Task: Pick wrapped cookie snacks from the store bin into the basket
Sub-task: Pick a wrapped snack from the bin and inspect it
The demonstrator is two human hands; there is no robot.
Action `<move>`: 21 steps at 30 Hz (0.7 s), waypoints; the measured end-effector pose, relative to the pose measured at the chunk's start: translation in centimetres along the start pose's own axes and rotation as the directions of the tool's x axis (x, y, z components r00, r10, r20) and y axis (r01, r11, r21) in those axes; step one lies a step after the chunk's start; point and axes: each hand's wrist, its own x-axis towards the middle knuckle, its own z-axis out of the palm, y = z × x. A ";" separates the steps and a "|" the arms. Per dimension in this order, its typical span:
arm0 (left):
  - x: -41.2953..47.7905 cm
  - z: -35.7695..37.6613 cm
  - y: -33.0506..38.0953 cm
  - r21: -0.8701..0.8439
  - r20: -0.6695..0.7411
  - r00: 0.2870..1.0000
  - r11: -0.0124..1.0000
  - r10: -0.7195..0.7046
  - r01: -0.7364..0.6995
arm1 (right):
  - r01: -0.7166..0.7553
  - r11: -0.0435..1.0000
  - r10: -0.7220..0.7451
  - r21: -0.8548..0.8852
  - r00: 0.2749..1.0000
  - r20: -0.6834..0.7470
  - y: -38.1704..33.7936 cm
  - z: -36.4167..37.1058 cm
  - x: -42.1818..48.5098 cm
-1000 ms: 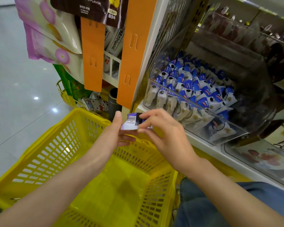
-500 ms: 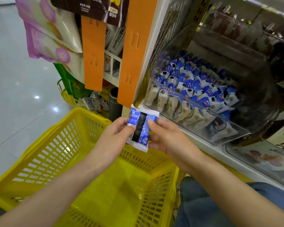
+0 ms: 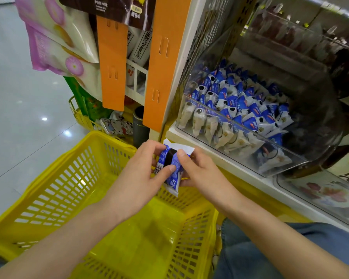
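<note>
Room: shop aisle, one glossy grey floor (image 3: 18, 97) at 9 o'clock, one white shelf (image 3: 220, 158) at 3.
Bin (image 3: 250, 128): one, clear, at 2 o'clock; its pile (image 3: 240, 101) is uncountable.
Basket (image 3: 69, 188): one, yellow, at 6.
Snack (image 3: 173, 179): one, above the basket's far rim.
Grip: left hand (image 3: 141, 178) and right hand (image 3: 201, 174) both pinch it.

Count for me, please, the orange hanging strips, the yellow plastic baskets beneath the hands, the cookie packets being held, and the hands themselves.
Orange strips: 2
Yellow basket: 1
Cookie packet, held by both hands: 1
Hands, left hand and right hand: 2
Total: 6
</note>
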 end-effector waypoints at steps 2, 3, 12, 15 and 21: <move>0.0 0.0 0.0 -0.002 0.012 1.000 1.000 0.006 -0.006 | -0.006 1.000 0.006 -0.017 1.000 0.003 0.3 -0.1 0.1; 0.0 0.0 -0.1 -0.003 0.019 1.000 1.000 0.007 -0.007 | -0.010 1.000 0.010 -0.017 1.000 0.005 0.4 -0.1 0.1; 0.1 0.4 0.2 -0.015 -0.074 0.997 0.999 0.031 -0.032 | 0.118 0.967 -0.141 -0.224 0.986 -0.092 0.2 -0.1 0.3; 0.0 0.1 0.5 0.092 -0.128 0.989 0.994 0.077 -0.066 | 0.133 0.972 -0.161 -0.192 0.977 -0.141 -0.1 -0.1 0.1; -0.3 -0.1 1.1 0.254 -0.086 0.989 0.963 0.118 -0.093 | 0.154 0.974 -0.182 -0.166 0.969 -0.166 -0.3 0.0 -0.2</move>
